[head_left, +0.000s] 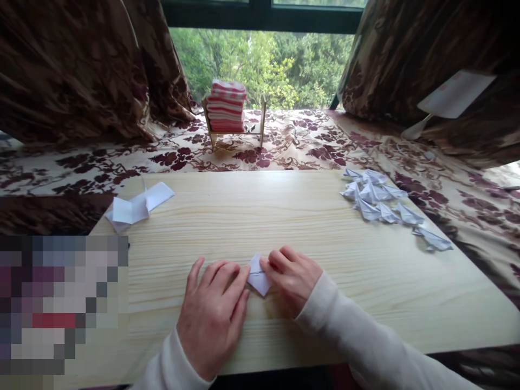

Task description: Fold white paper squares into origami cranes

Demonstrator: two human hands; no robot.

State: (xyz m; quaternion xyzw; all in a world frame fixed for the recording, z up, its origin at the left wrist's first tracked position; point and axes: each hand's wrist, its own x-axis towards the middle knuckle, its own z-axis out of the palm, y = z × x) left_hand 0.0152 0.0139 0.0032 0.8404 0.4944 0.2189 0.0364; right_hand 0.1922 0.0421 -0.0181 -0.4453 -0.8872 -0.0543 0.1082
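Note:
A small folded piece of white paper [259, 280] lies on the pale wooden table between my hands, pointed at its top and bottom, with a crease or slit across its middle. My left hand [215, 303] rests on the tabletop with its fingers stretched and apart. Its index fingertip touches the paper's left edge, and the thumb lies just below. At the right edge, my right hand [292, 276] has its fingers curled and pinches the paper; part of that edge is hidden under the fingertips.
Several folded paper pieces [371, 195] are heaped at the table's [252, 211] back right. Loose paper sheets [160, 196] lie at back left. Beyond the table, a small rack [263, 116] holds stacked pink-and-white cloths [226, 108]. A blurred patch covers the lower left.

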